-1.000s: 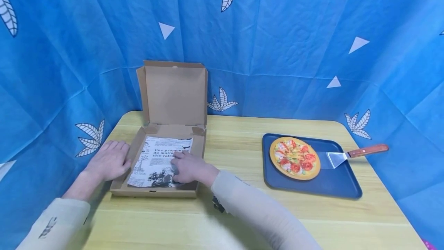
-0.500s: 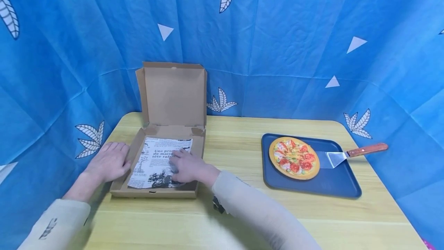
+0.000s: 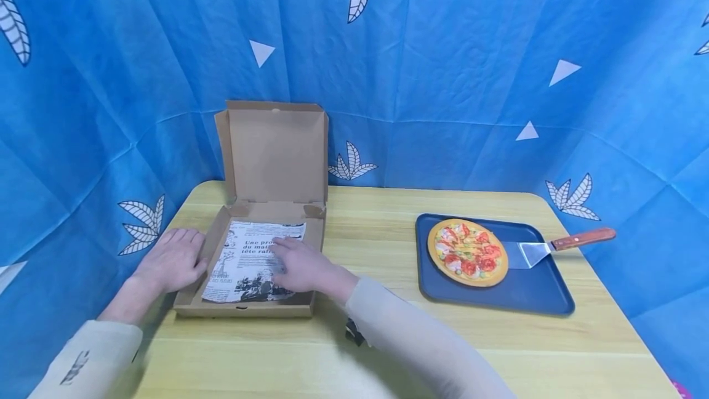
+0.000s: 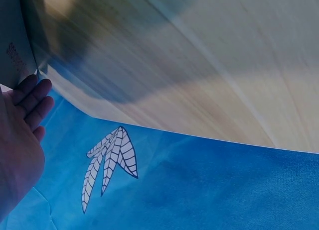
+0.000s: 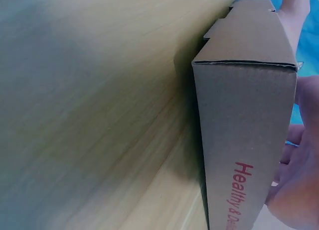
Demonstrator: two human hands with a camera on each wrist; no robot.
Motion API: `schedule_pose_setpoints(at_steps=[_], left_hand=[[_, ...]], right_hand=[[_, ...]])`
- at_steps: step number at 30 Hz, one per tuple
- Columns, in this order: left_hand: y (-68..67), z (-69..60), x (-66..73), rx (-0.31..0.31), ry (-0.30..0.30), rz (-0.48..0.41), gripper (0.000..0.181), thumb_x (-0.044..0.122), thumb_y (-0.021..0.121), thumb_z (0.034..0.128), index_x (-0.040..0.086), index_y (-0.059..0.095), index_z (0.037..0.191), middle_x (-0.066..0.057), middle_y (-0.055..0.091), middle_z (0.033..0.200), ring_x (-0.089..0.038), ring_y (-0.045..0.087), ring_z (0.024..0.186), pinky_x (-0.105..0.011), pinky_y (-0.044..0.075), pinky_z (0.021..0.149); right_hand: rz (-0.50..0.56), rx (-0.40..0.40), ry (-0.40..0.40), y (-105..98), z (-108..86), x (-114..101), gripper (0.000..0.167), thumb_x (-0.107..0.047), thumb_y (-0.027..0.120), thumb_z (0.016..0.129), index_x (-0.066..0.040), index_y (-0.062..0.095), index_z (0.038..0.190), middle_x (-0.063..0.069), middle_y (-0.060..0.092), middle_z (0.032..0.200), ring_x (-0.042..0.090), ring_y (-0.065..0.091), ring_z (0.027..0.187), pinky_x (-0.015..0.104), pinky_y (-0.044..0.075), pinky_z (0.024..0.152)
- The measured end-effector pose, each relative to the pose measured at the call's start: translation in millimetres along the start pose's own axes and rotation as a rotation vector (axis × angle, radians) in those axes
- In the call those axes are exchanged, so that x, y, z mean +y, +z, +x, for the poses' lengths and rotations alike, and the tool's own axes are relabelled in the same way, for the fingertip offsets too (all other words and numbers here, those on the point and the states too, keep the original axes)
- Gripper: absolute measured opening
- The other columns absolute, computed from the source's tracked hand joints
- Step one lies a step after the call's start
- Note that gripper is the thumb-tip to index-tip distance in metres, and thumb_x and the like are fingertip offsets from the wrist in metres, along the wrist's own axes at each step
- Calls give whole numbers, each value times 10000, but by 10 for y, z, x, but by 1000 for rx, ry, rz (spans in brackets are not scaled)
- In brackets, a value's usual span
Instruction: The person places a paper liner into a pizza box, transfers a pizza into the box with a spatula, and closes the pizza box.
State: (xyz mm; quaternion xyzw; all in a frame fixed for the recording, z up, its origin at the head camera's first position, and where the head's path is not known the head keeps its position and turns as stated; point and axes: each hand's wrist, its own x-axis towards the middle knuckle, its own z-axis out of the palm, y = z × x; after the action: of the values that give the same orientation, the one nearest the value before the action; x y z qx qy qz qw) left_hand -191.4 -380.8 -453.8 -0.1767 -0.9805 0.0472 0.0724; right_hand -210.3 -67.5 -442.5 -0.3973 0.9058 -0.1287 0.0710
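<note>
My left hand (image 3: 174, 257) is at the left wall of an open cardboard pizza box (image 3: 246, 311), its thumb by the wall's top edge. In the left wrist view its fingers (image 4: 36, 98) lie fairly straight against the box's outer side. A printed sheet of paper (image 3: 249, 263) lines the box's base. On that sheet's right part rests my right hand (image 3: 304, 265), fingers spread and grasping nothing. From the right wrist camera, the box's side wall (image 5: 244, 135) hides part of the right hand (image 5: 299, 160).
To the right, a dark blue tray (image 3: 454, 291) bears a pizza (image 3: 468, 252) and a metal spatula with a wooden handle (image 3: 584, 239) jutting past the tray's edge. The box lid (image 3: 277, 156) stands raised near the blue curtain (image 3: 443, 48) behind the table (image 3: 371, 233).
My right hand has shifted slightly on the paper, its fingers a little more spread. The left hand keeps its place at the box. The head view has moved very slightly.
</note>
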Motion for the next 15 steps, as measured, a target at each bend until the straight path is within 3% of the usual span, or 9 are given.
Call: schedule_pose_setpoints(at_steps=[9,15], left_hand=[[9,5,-13,4,5,0,438,262,665,899,-87,577,1149,-263,616,1152,-475,556,1137,-639,393,1079],[20,4,-26,15,4,2,454,256,668,893,-94,577,1167,-267,616,1164,-475,555,1141,-638,389,1083]], right_hand=[[204,121,43,-36,-104,59,705,-292,661,1008,-103,352,1613,57,368,1658,222,348,1528,329,242,1249],[221,197,29,-82,-200,90,681,-268,664,1006,-80,378,1595,86,415,1630,239,385,1508,344,258,1247]])
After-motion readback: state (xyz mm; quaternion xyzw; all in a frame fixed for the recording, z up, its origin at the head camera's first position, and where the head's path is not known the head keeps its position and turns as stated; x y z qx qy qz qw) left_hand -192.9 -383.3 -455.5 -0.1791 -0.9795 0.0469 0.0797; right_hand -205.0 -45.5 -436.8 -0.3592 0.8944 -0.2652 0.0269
